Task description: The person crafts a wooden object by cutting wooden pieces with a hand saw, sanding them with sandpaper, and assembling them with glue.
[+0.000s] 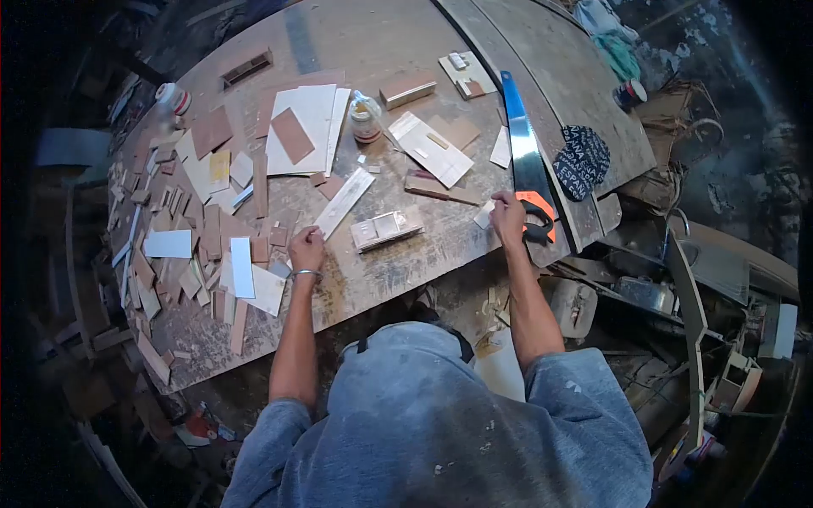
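My left hand [306,251], with a band at its wrist, is closed at the near end of a pale wooden strip [345,203]. Whether its fingers grip the strip is hard to see. On the right, my right hand [509,220] has curled fingers around the edge of a small white piece [483,215]. Just beside that hand lies a handsaw [525,148] with an orange and black handle. Between my hands, a small box-like wooden model [387,230] sits on the worktable [432,254], touched by neither hand.
Many wood offcuts [182,203] are heaped at the left. A jar [365,123] stands mid-table near pale boards [432,148]. A patterned cap [581,162] lies right of the saw. Another jar [173,98] is far left. Scrap fills the floor on the right.
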A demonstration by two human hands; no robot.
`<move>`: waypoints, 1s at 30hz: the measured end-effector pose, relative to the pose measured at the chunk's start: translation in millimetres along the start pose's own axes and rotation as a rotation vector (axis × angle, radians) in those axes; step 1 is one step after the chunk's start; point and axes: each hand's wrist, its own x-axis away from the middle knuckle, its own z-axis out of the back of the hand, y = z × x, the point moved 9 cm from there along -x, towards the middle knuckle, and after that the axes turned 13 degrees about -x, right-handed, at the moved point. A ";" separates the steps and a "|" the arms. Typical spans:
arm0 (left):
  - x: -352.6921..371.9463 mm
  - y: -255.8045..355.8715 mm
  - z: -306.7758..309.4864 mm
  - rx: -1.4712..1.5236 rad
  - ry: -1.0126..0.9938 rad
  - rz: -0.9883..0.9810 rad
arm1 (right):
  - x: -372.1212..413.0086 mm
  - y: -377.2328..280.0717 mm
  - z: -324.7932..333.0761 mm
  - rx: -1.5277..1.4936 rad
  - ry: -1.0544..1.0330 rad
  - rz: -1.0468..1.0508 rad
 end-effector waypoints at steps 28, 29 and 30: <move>58.3 201.3 -31.3 0.907 -0.799 0.111 | 184.0 -96.8 -89.3 -1.094 -0.548 -0.716; 69.3 204.5 -29.4 0.892 -0.827 0.109 | 211.7 -111.9 -108.7 -1.150 -0.577 -0.724; 73.9 190.6 -27.7 0.868 -0.855 0.107 | 234.6 -106.8 -121.9 -1.073 -0.518 -0.734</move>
